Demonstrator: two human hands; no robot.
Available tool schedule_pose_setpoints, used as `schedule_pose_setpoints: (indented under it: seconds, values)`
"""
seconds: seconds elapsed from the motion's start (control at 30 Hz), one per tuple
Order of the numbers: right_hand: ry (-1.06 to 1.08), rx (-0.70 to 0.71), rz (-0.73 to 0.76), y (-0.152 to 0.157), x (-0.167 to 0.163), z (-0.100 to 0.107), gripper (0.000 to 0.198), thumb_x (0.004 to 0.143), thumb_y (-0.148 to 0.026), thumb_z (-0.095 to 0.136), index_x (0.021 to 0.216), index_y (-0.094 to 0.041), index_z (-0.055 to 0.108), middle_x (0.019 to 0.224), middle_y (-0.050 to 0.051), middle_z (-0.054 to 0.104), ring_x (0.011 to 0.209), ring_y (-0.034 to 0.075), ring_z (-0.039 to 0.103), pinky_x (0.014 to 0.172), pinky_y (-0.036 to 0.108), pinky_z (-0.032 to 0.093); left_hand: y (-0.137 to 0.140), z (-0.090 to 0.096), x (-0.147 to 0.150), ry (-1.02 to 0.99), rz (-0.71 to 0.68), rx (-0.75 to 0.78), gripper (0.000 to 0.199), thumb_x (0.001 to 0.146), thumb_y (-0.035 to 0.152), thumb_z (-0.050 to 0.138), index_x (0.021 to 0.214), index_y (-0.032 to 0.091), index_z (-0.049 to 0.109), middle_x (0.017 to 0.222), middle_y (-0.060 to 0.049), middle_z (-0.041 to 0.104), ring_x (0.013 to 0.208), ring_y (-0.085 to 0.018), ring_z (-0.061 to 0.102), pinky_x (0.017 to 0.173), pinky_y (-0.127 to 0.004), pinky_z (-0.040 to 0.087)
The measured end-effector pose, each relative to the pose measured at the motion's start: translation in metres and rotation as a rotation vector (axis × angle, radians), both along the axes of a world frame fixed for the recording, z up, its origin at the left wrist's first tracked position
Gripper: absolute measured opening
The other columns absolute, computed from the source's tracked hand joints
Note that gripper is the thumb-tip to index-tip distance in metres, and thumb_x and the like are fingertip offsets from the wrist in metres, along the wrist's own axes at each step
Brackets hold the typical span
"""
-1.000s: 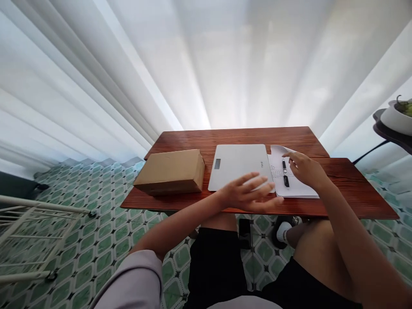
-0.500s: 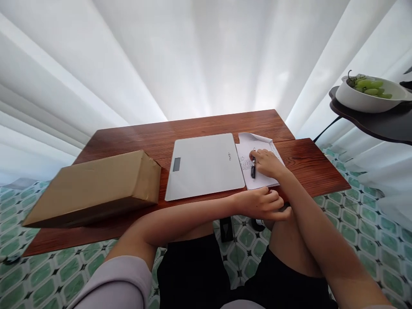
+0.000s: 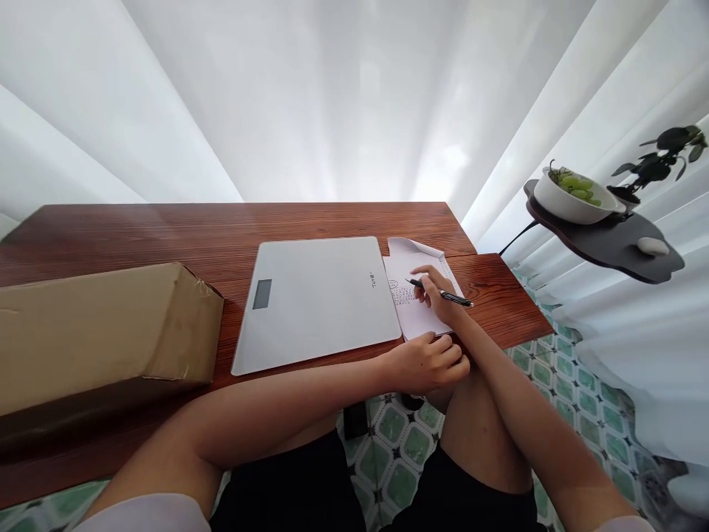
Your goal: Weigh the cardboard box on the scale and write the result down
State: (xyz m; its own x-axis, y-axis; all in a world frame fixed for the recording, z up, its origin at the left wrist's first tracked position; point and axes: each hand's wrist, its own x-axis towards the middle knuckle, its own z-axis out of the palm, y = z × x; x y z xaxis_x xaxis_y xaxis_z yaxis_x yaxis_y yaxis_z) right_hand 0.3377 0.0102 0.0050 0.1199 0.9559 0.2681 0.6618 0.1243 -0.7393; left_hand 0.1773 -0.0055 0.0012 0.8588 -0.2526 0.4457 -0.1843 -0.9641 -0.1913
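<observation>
A black pen (image 3: 457,298) lies slantwise in my right hand (image 3: 437,290), its tip pointing left and its clip end sticking out to the right. That hand is closed around the pen, just over sheets of white paper (image 3: 418,318) marked with rows of small printed or drawn signs. The top sheet's far edge curls up. My left hand (image 3: 424,363) is at the table's front edge by the near side of the paper, palm down, with fingers loosely bent and slightly apart; nothing shows in it. Left of the paper lies a flat white scale (image 3: 321,303) with a grey display.
A brown cardboard box (image 3: 94,325) stands on the left of the wooden table (image 3: 221,222). At the right, a dark shelf (image 3: 609,247) holds a white bowl (image 3: 570,203) of green grapes, a plant (image 3: 659,166) and a pale rounded object (image 3: 653,246). White curtains (image 3: 332,96) hang behind.
My right hand has picked the pen up off the paper and now holds it slanted. My view has turned right, bringing the plant into sight. My left hand stays by the table edge.
</observation>
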Motion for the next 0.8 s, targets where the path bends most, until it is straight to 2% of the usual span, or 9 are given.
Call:
schedule_pose_setpoints:
  seconds: [0.1,0.17,0.3,0.5,0.63,0.8]
  values:
    - [0.046,-0.014,-0.042,-0.0027,-0.0014,-0.003,0.032,0.095,-0.045,0.047,0.074,-0.022,0.052,0.058,-0.003,0.054,0.054,0.013,0.05,0.056,0.027,0.041,-0.0001,0.0003,0.0002,0.05,0.058,-0.076,0.023,0.092,0.02,0.049,0.113,0.013,0.056,0.097,-0.008,0.062,0.082,-0.021,0.056,0.061,-0.034,0.042]
    - [0.06,-0.02,-0.084,-0.0031,-0.0003,-0.0045,0.037,0.091,-0.048,0.053,0.065,-0.023,0.044,0.05,-0.004,0.046,0.047,0.013,0.044,0.051,0.028,0.038,-0.0001,0.0006,0.0008,0.096,0.091,-0.131,0.025,0.089,0.022,0.052,0.112,0.013,0.056,0.097,-0.007,0.061,0.081,-0.022,0.056,0.057,-0.034,0.041]
    - [0.093,-0.083,-0.082,-0.0037,0.0012,-0.0061,0.034,0.094,-0.047,0.042,0.072,-0.023,0.052,0.045,-0.005,0.047,0.039,0.013,0.043,0.044,0.028,0.035,0.0004,0.0001,0.0024,0.124,0.117,-0.186,0.024,0.087,0.026,0.058,0.107,0.014,0.056,0.095,-0.007,0.061,0.079,-0.022,0.057,0.054,-0.033,0.04]
    - [0.062,-0.108,-0.091,-0.0057,-0.0018,-0.0049,0.038,0.083,-0.049,0.064,0.062,-0.024,0.044,0.045,-0.005,0.048,0.043,0.013,0.046,0.046,0.028,0.036,0.0009,-0.0036,0.0046,0.127,0.117,-0.205,0.013,0.089,0.027,0.055,0.093,0.015,0.057,0.089,-0.008,0.062,0.075,-0.022,0.057,0.054,-0.033,0.039]
    - [0.069,-0.121,-0.081,-0.0042,-0.0023,-0.0057,0.04,0.09,-0.051,0.054,0.062,-0.025,0.041,0.044,-0.005,0.046,0.041,0.012,0.042,0.045,0.028,0.035,0.0009,-0.0047,0.0051,0.128,0.115,-0.213,0.014,0.088,0.027,0.057,0.093,0.015,0.058,0.089,-0.008,0.062,0.078,-0.022,0.057,0.054,-0.033,0.04]
    - [0.081,-0.131,-0.042,-0.0029,-0.0018,-0.0054,0.04,0.093,-0.05,0.051,0.064,-0.024,0.042,0.047,-0.005,0.05,0.042,0.012,0.044,0.047,0.028,0.036,0.0009,-0.0044,0.0047,0.138,0.12,-0.216,0.013,0.087,0.027,0.058,0.093,0.015,0.057,0.089,-0.008,0.062,0.078,-0.022,0.057,0.054,-0.033,0.041]
